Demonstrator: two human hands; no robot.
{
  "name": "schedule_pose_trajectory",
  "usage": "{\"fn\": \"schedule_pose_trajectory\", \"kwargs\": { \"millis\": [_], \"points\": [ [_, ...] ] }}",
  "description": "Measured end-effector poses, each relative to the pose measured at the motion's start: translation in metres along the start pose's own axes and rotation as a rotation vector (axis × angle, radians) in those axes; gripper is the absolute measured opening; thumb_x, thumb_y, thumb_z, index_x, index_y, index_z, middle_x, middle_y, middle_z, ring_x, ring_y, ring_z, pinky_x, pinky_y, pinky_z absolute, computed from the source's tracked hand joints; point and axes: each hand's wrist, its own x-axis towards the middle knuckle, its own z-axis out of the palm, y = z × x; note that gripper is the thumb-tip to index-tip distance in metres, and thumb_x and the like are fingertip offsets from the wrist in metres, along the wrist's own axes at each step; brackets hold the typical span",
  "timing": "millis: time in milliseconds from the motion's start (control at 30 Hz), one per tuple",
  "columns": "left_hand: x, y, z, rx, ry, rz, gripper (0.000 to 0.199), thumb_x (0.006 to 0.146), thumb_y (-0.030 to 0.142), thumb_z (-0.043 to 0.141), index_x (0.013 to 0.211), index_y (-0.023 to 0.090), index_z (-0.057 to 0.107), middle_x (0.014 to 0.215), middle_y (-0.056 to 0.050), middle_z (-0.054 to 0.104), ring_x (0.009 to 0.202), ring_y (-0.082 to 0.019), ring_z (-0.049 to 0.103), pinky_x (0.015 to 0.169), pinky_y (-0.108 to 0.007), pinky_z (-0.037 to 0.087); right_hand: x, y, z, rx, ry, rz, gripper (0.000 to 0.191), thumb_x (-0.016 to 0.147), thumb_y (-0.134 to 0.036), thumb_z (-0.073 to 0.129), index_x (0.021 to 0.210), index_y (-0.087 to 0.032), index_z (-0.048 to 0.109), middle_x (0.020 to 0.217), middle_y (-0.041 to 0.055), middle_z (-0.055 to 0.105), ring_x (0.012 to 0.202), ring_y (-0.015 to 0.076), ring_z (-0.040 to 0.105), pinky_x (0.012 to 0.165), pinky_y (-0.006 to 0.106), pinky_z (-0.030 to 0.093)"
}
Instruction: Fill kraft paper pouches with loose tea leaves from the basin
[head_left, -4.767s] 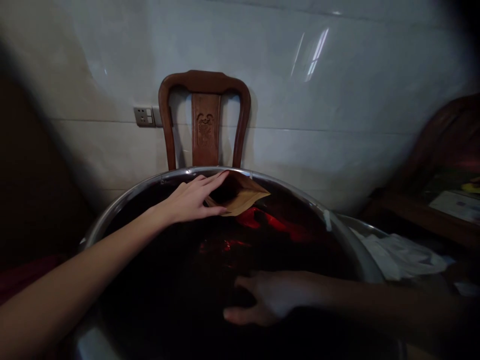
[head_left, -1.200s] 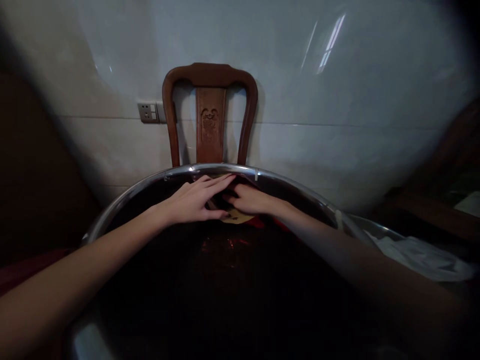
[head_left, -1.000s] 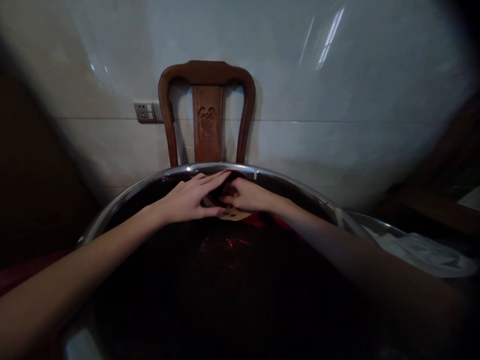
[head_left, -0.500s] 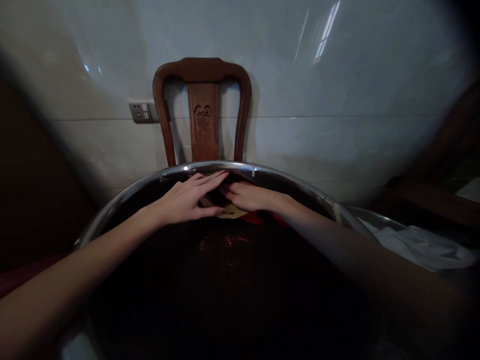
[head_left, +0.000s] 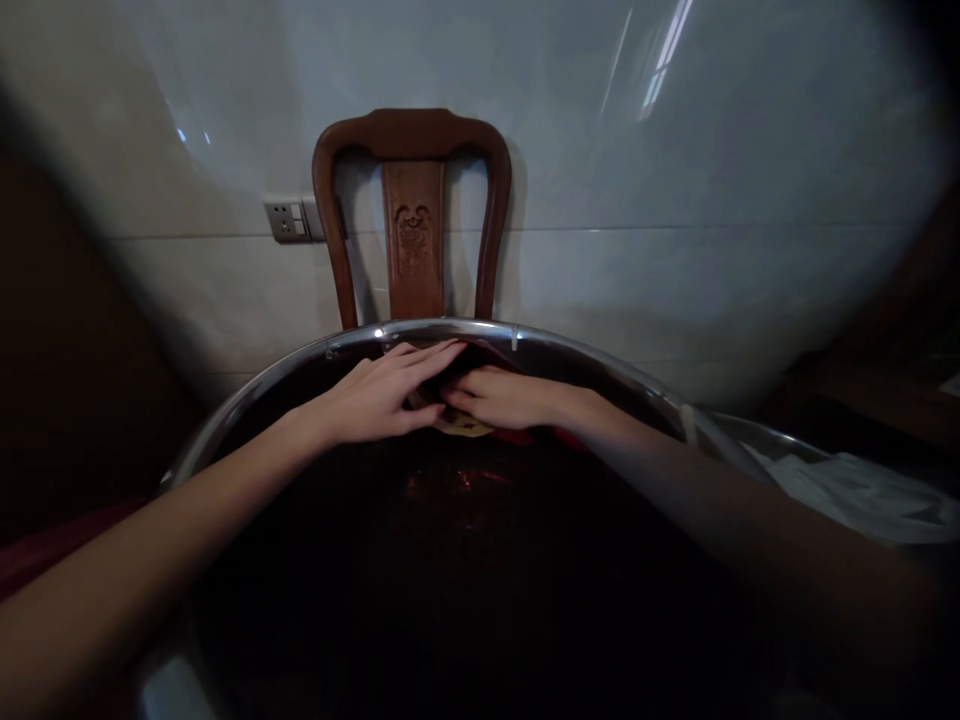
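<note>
At the far side of a dark round surface, my left hand (head_left: 386, 395) is open, its fingers stretched and its thumb held apart. It lies against a packet with a yellowish lower edge (head_left: 466, 428) and a dark opening. My right hand (head_left: 499, 396) reaches into that opening from the right, its fingers together and bent. The fingertips are in shadow, and what they hold, if anything, cannot be made out. Something red (head_left: 516, 437) shows under the right hand. Most of the packet is hidden by both hands.
A shiny metal rim (head_left: 442, 327) curves around the dark surface. Beyond it, a carved wooden chair (head_left: 415, 240) stands against a tiled wall with a socket (head_left: 287, 220). At the right lies crumpled white material (head_left: 855, 490). A pale object (head_left: 176, 690) is at the lower left.
The view has shifted slightly, so the chair and wall sit a little further right. Both hands keep nearly the same place at the packet; the right fingers have moved slightly.
</note>
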Motion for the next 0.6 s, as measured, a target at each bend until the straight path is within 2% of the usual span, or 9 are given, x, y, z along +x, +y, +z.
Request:
{"fn": "schedule_pose_trajectory", "kwargs": {
  "millis": [100, 167, 200, 267, 333, 400, 433, 500, 600],
  "points": [
    [-0.001, -0.009, 0.000, -0.044, 0.094, 0.036, 0.070, 0.086, 0.028, 0.050, 0.148, 0.020, 0.018, 0.148, -0.008, 0.035, 0.129, -0.025, 0.042, 0.106, -0.044, 0.037, -0.013, -0.025, -0.020, 0.096, 0.161, -0.079, 0.035, 0.092, -0.033, 0.039, 0.082, -0.015, 0.067, 0.075, 0.0047, 0.065, 0.063, 0.0114, 0.054, 0.064, 0.027, 0.042],
    [-0.001, -0.014, -0.001, -0.076, 0.123, 0.045, 0.070, 0.085, 0.026, 0.050, 0.147, 0.018, 0.020, 0.147, -0.009, 0.036, 0.130, -0.024, 0.041, 0.108, -0.043, 0.035, -0.025, -0.048, -0.035, 0.240, 0.157, -0.101, 0.032, 0.091, -0.034, 0.044, 0.079, -0.016, 0.067, 0.069, 0.0014, 0.064, 0.057, 0.0092, 0.053, 0.058, 0.023, 0.041],
    [-0.001, -0.015, -0.001, -0.088, 0.125, 0.045, 0.070, 0.085, 0.027, 0.050, 0.147, 0.018, 0.020, 0.147, -0.010, 0.036, 0.130, -0.024, 0.041, 0.108, -0.043, 0.035, -0.031, -0.059, -0.041, 0.297, 0.111, -0.069, 0.031, 0.089, -0.034, 0.047, 0.077, -0.016, 0.068, 0.066, 0.0007, 0.064, 0.057, 0.0090, 0.054, 0.058, 0.023, 0.041],
    [-0.001, -0.016, -0.002, -0.096, 0.118, 0.049, 0.070, 0.084, 0.027, 0.050, 0.147, 0.017, 0.021, 0.147, -0.010, 0.036, 0.129, -0.025, 0.041, 0.108, -0.043, 0.035, -0.040, -0.075, -0.046, 0.425, -0.131, -0.076, 0.032, 0.088, -0.038, 0.048, 0.077, -0.016, 0.070, 0.067, 0.0011, 0.065, 0.059, 0.0099, 0.057, 0.058, 0.022, 0.043],
    [0.000, -0.016, -0.002, -0.081, 0.107, 0.048, 0.070, 0.083, 0.028, 0.049, 0.147, 0.017, 0.022, 0.148, -0.010, 0.034, 0.128, -0.026, 0.042, 0.107, -0.044, 0.036, -0.042, -0.082, -0.041, 0.467, -0.479, -0.070, 0.031, 0.088, -0.038, 0.050, 0.084, -0.016, 0.071, 0.074, 0.0026, 0.069, 0.066, 0.0115, 0.062, 0.062, 0.022, 0.046],
    [0.001, -0.015, -0.002, -0.068, 0.107, 0.047, 0.069, 0.083, 0.029, 0.047, 0.147, 0.017, 0.022, 0.148, -0.009, 0.034, 0.128, -0.027, 0.042, 0.107, -0.046, 0.035, -0.039, -0.080, -0.026, 0.385, -0.758, -0.044, 0.027, 0.088, -0.035, 0.052, 0.093, -0.016, 0.071, 0.085, 0.0042, 0.070, 0.076, 0.0129, 0.064, 0.067, 0.022, 0.048],
    [0.001, -0.014, -0.002, -0.068, 0.111, 0.046, 0.069, 0.083, 0.030, 0.046, 0.147, 0.017, 0.023, 0.148, -0.009, 0.034, 0.128, -0.027, 0.042, 0.107, -0.046, 0.035, -0.035, -0.078, -0.016, 0.318, -0.823, -0.035, 0.027, 0.087, -0.034, 0.053, 0.097, -0.016, 0.070, 0.090, 0.0048, 0.070, 0.080, 0.0135, 0.065, 0.069, 0.022, 0.048],
    [0.002, -0.014, -0.001, -0.079, 0.118, 0.047, 0.070, 0.082, 0.031, 0.046, 0.146, 0.015, 0.023, 0.148, -0.011, 0.034, 0.129, -0.027, 0.041, 0.108, -0.045, 0.034, -0.024, -0.074, 0.007, 0.215, -0.770, -0.052, 0.031, 0.087, -0.035, 0.053, 0.107, -0.015, 0.067, 0.100, 0.0068, 0.069, 0.087, 0.0155, 0.064, 0.073, 0.023, 0.047],
    [0.003, -0.015, 0.001, -0.084, 0.118, 0.048, 0.070, 0.081, 0.029, 0.044, 0.146, 0.012, 0.024, 0.148, -0.012, 0.033, 0.130, -0.026, 0.040, 0.108, -0.044, 0.034, -0.002, -0.071, 0.043, 0.195, -0.493, -0.066, 0.043, 0.088, -0.042, 0.050, 0.120, -0.015, 0.060, 0.109, 0.0093, 0.067, 0.094, 0.0190, 0.063, 0.078, 0.027, 0.048]
  ]
}}
